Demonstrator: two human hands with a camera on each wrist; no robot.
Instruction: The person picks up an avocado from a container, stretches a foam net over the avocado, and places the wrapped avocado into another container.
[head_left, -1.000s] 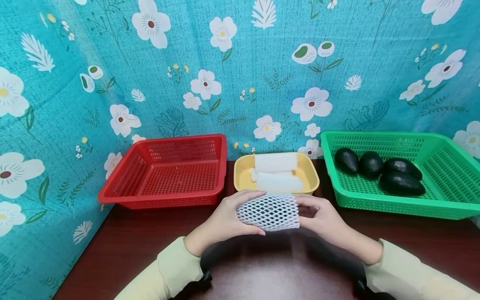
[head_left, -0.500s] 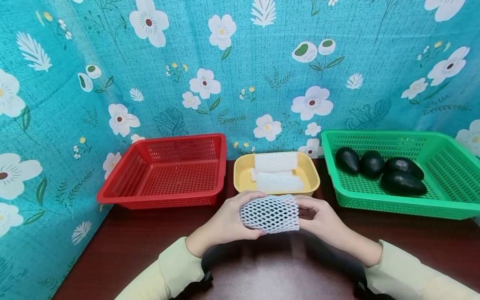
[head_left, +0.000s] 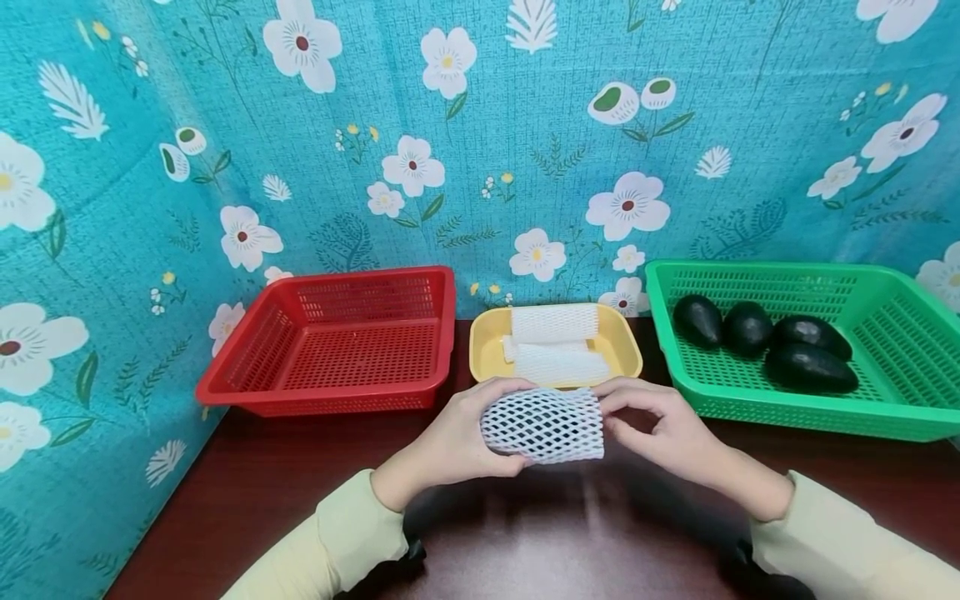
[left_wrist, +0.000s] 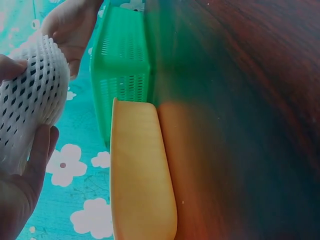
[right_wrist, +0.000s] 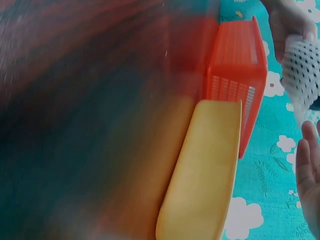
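In the head view, my left hand grips a white foam net sleeve from its left end, thumb across the near side. Dark skin shows through the mesh, like that of the avocados at the right. My right hand is at the sleeve's right end, fingertips right at the rim, index above and thumb lower. From the right wrist, the fingers of this hand look straight, just below the net's end, where a dark bit of the avocado shows.
Behind the hands, a yellow basin holds more white foam net sleeves. A red basket stands left of it, and a green basket with several avocados stands right. A floral cloth hangs behind the dark wooden table.
My right hand has drawn back slightly to the right, its fingers moving from inside the sleeve's end to its rim. The left hand keeps its grip, almost still.
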